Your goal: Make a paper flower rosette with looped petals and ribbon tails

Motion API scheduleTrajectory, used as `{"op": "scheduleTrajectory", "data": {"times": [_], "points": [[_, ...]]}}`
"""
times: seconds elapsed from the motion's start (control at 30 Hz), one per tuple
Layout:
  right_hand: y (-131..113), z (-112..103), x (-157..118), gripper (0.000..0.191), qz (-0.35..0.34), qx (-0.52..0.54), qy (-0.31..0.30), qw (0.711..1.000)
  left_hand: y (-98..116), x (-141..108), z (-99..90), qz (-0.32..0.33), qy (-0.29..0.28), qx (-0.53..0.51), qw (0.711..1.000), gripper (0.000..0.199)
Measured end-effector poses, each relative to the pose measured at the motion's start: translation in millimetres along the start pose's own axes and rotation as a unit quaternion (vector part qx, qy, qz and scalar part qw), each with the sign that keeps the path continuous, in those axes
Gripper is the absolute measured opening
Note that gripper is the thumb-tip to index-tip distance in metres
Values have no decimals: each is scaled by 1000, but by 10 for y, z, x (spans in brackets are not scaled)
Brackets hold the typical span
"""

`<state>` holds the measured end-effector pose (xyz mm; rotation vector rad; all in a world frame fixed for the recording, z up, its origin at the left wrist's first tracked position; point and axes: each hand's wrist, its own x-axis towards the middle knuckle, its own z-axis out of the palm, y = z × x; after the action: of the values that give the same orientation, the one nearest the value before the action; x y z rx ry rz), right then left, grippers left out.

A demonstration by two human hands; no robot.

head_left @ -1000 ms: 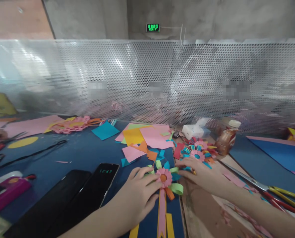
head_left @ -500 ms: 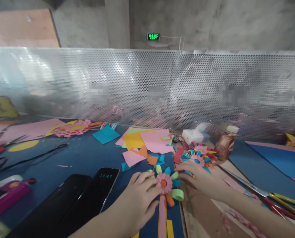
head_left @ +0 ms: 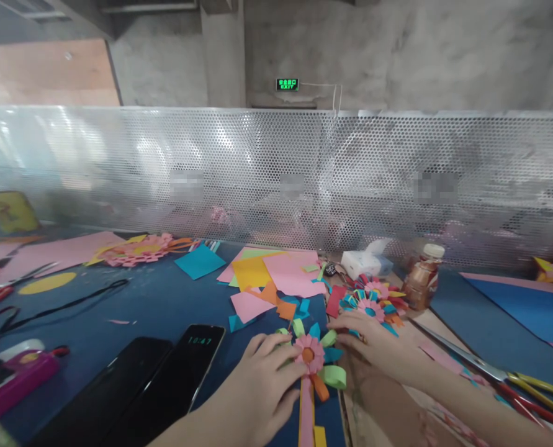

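A paper flower [head_left: 310, 354] with a pink ring, an orange centre and green, blue and orange strips round it lies in front of me. Its long pink and yellow paper stem [head_left: 306, 403] runs towards me. My left hand [head_left: 264, 379] rests over the flower's left side, fingers spread, their tips at the pink petals. On the other side is my right hand [head_left: 373, 338], its fingers stretched out beside the upper right strips; whether they touch is unclear. Just beyond it lie more finished paper flowers [head_left: 370, 307].
Two black phones [head_left: 197, 347] lie on the left, near a magenta power strip [head_left: 29, 385]. Coloured paper sheets [head_left: 290, 270] and scraps spread ahead. At right are large scissors [head_left: 481, 363], a brown drink bottle [head_left: 422, 279] and a tissue pack [head_left: 362, 264]. A perforated metal screen [head_left: 257, 149] stands behind.
The view has tilted up slightly, so everything sits lower. A light green strip at the flower's upper right now shows beside my right fingers. My left hand stays over the flower.
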<state>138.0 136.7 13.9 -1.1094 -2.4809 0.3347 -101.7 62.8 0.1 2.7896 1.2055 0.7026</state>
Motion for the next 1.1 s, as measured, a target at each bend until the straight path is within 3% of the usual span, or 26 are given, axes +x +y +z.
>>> {"op": "scheduleTrajectory", "data": {"times": [0.3,0.5,0.7,0.93,1.1], "points": [[52,49,1,25,2,14,9,1000,-2,4,-4,-5,-11,-22,1000,29],[-188,1,-109,22,39,-16,103,994,-31,-1,14,-4,-11,-37,999,34],[-406,40,-323,13,-31,-76,88,993,-44,-5,26,-8,-6,-52,999,37],[-307,219,-377,16,-80,-76,148,983,-41,2,62,-21,-2,-56,998,35],[-252,266,-390,10,-59,-57,130,988,-34,22,51,-7,-22,-32,999,38]]}}
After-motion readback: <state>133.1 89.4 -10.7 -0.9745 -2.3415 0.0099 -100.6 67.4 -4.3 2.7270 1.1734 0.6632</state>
